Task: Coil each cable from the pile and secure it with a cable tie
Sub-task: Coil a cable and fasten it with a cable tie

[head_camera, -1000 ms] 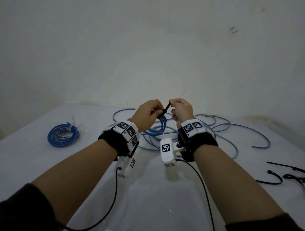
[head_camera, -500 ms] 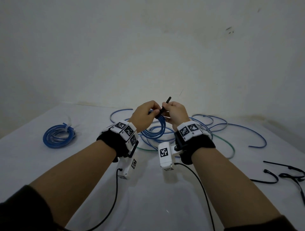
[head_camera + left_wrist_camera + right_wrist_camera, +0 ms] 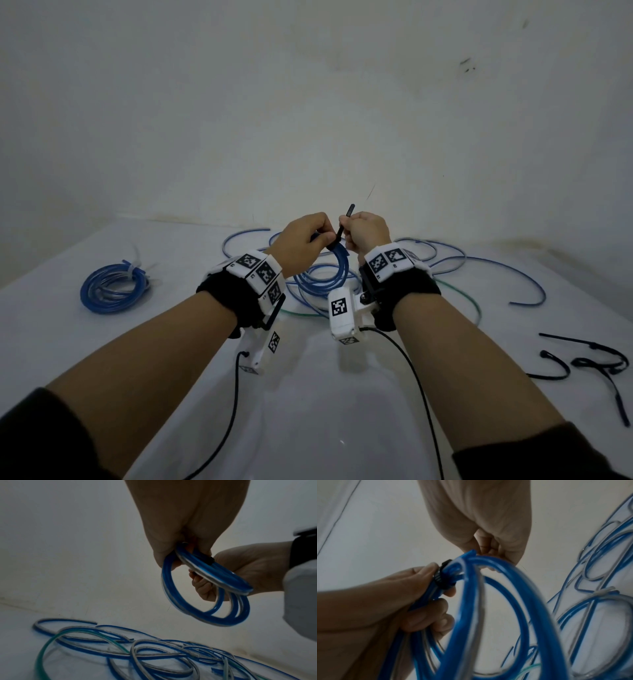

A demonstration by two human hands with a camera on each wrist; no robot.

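Left hand: we curl our left hand round the top of the coiled blue plastic-sheathed cable, fingers and thumb pinching the bundled loops just beside the tie.
Right hand: our right hand is closed on the black plastic cable tie, the strap held between curled fingers and thumb.
Coil: the loops hang below our left fingertips, above the table; in the left wrist view the coil passes in front of the right palm.
Tie: the strap wraps the coil at the spot between our two hands; its free tail sticks up past the right fingers. In the right wrist view the ribbed black band sits tight against the left fingertips.
Loose pile: a tangle of loose blue cables with one green cable lies on the white table beyond and beneath our hands, apart from the fingers.
Finished bundle: a blue coil bound with a pale tie lies well to the left of our left hand.
Spare ties: several black cable ties lie on the table well to the right of our right hand.
Wrist rigs: black wristbands with white marker blocks sit behind both hands, thin black leads trailing from them.
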